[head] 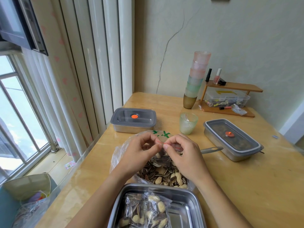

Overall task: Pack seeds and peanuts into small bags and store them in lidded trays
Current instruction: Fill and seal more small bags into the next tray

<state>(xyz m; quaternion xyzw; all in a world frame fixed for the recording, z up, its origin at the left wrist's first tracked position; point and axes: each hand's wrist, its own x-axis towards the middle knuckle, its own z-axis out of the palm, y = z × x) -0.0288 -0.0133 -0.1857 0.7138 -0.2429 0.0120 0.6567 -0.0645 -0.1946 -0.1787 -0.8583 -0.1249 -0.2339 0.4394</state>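
Note:
My left hand (141, 151) and my right hand (184, 153) meet above a large clear bag of sunflower seeds and peanuts (164, 176). Between them hangs a small clear bag (162, 157) with seeds in it. Both hands pinch its red-lined top edge with thumb and fingertips. In front of me an open steel tray (189, 209) holds filled small bags (146, 211). Two lidded steel trays stand on the table: one at the back left (133, 120), one at the right (232, 139).
A green glass cup (188, 123) stands behind the big bag, and a metal scoop handle (211, 149) sticks out to its right. A stack of coloured cups (195, 79) and a small wooden shelf (230, 97) with cosmetics occupy the back. The table's left edge borders the window.

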